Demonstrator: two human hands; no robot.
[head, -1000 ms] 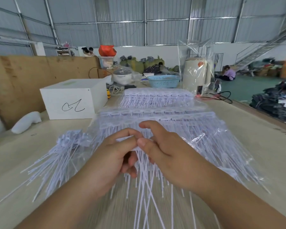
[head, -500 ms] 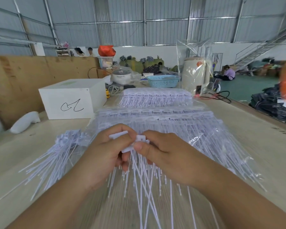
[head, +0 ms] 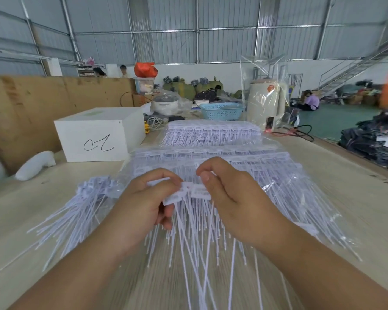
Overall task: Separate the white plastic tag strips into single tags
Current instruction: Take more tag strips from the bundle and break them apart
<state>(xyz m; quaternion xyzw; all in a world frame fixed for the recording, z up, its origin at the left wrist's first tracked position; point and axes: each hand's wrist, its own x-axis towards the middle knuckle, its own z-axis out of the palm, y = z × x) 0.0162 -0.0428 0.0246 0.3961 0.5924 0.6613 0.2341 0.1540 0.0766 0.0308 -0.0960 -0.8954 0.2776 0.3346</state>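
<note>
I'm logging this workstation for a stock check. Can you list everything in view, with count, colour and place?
tag strip: one, white, pinched between both hands
loose tags: a heap, white, table left of the hands
bagged tag strips: several packs, white in clear plastic, behind the hands
box: one, white with a black scribble, far left of table
basket: one, blue, far end of table
table: one, pale wood
left hand: grips the strip's left end
right hand: pinches the strip's right end
</note>
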